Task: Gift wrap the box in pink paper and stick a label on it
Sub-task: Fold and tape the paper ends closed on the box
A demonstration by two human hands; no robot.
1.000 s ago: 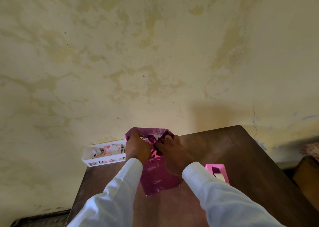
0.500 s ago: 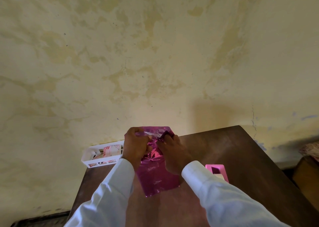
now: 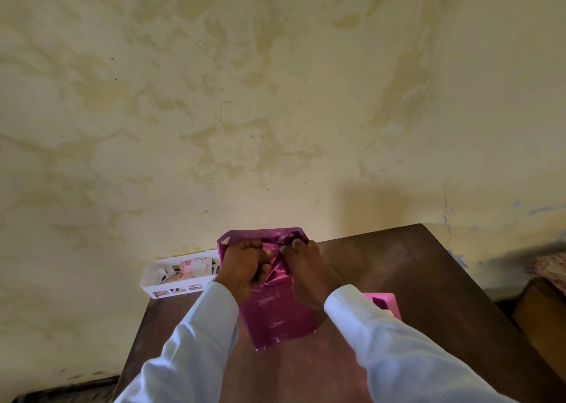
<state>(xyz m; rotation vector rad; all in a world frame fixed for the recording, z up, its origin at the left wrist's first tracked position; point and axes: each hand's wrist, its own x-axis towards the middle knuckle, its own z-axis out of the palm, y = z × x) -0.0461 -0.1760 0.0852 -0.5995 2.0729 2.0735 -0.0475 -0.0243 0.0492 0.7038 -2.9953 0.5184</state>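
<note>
Nearest to me are two white sleeves (image 3: 196, 341) reaching forward over a dark wooden table (image 3: 413, 280). Between them lies the pink paper (image 3: 275, 320), shiny and creased, its near end flat on the tabletop and its far end reaching the table's back edge. The box itself is out of sight; I take it to be under the foil, though the wrapping hides it completely.

The left hand (image 3: 245, 267) sits on the paper's left side with its fingers curled in tight, gripping a bunched fold. The right hand (image 3: 309, 277) lies along the right side, its fingertips (image 3: 295, 243) pinching the crumpled foil near the far end, just beside the left hand's knuckles. The two hands almost touch over the gathered middle.

Just beside the right sleeve's cuff stands a small pink plastic holder (image 3: 382, 303), partly covered by the cuff. Further off, at the table's far left corner, a white slotted basket (image 3: 159, 283) holds a floral-printed card or paper (image 3: 194, 266). Behind everything rises a yellowish wall (image 3: 275, 96), blotched with stains, with a thin crack (image 3: 446, 212) at the right.
</note>
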